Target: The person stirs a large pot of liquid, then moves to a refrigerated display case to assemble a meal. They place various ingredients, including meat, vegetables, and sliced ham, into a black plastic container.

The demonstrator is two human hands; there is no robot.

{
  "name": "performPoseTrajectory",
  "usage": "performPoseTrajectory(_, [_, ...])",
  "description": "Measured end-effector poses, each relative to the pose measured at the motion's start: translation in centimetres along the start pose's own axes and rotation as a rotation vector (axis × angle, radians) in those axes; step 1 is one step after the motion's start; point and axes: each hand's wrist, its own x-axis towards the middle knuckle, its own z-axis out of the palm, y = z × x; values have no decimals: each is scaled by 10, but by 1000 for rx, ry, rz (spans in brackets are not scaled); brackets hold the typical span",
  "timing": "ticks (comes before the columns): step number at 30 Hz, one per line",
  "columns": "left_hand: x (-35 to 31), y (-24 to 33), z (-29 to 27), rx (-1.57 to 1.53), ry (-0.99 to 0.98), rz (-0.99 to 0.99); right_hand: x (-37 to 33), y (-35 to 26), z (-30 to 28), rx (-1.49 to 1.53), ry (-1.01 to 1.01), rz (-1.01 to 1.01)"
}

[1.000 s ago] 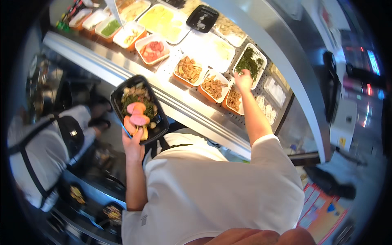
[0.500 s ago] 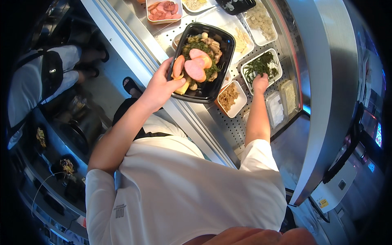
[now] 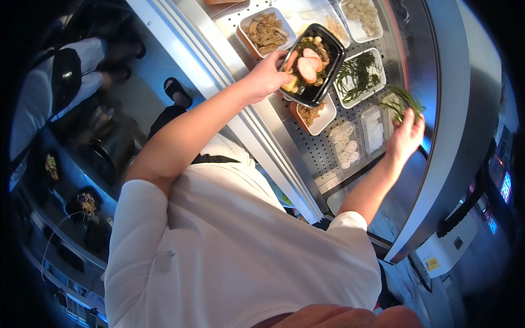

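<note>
My left hand grips the near-left rim of a black plastic bowl, which is tilted above the food trays. In it lie pink sausage slices, mushrooms, dark greens and a yellow piece. My right hand is closed on a bunch of long green strands, held up to the right of a white tray. More green strands lie loose in that tray. Below the bowl, a white tray of brown pieces is partly covered by it.
A tray of brown strips sits beyond my left hand. Clear boxes hold round white slices and white pieces. A metal frame curves along the right side of the refrigerated counter. Another person's sandalled foot is on the floor at left.
My right hand has risen out of the greens tray and moved right with a bunch of strands. My left hand has carried the bowl to the right, nearer the greens.
</note>
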Motion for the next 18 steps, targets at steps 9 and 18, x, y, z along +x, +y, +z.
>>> performPoseTrajectory(9, [-10,12,0,-63,-95,-25,-55,-72,21,388,-243,126])
performPoseTrajectory(18, [-41,28,3,-145,-150,34,-62,-42,102,-269,-687,-122])
